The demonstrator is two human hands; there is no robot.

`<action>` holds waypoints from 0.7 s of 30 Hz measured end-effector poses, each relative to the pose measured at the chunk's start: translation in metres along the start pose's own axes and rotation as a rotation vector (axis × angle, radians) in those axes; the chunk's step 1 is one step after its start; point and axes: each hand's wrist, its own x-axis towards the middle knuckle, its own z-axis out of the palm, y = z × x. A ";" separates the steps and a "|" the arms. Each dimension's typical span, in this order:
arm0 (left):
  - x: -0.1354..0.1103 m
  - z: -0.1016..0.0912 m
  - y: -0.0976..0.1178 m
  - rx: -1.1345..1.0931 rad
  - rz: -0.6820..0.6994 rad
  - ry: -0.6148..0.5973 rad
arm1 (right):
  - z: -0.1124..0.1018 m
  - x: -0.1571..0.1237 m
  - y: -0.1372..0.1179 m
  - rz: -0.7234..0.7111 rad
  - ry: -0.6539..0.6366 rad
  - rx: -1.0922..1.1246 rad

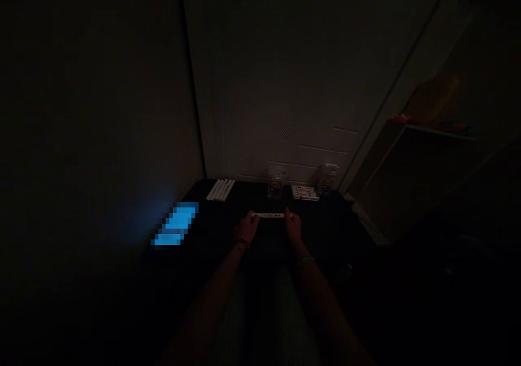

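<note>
A slim white marker is stretched level between my two hands above the dark table. My left hand pinches its left end, fingers closed. On its right end my right hand is closed too, the thumb pointing up along it. Dark printing shows faintly on the barrel. Farther back on the left lie several white markers side by side. Behind my right hand rests a flat set of white markers with dark and red print. The dim light hides finer detail.
A clear plastic container with a label stands near the wall, and a second clear container leans at the back right. A glowing blue, pixelated screen lies at the table's left edge. A shelf unit stands to the right.
</note>
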 end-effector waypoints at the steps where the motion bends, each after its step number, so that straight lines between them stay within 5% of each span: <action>1: 0.000 0.000 0.000 -0.007 0.004 0.002 | 0.000 0.000 0.001 0.001 -0.001 0.000; 21: 0.007 0.009 -0.011 0.018 0.026 0.018 | 0.003 0.003 0.011 -0.043 -0.014 -0.007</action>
